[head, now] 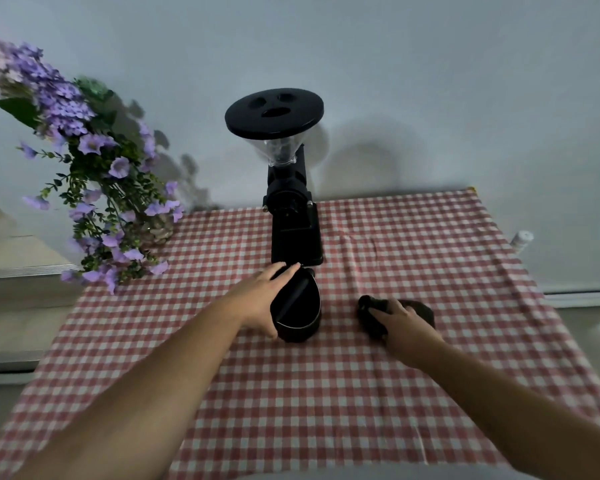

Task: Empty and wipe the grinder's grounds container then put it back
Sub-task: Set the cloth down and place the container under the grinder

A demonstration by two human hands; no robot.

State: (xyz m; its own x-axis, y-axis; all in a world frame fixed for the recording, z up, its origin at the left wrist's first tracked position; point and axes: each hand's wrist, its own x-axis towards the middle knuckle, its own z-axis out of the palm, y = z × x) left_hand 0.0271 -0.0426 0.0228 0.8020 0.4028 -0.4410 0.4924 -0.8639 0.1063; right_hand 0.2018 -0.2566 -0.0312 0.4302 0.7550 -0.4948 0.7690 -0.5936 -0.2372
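Head view: grounds container (297, 306), seemingly empty.

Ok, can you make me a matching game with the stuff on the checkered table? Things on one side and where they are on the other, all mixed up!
Things:
1. grinder
2. grounds container
3. dark cloth
4. purple flowers

Places:
A. under the right hand
B. at the table's far left corner
C. gripped by the left hand
D. standing at the back edge of the tablecloth, by the wall

Pairs: 1-D, 2-C, 3-A, 4-B
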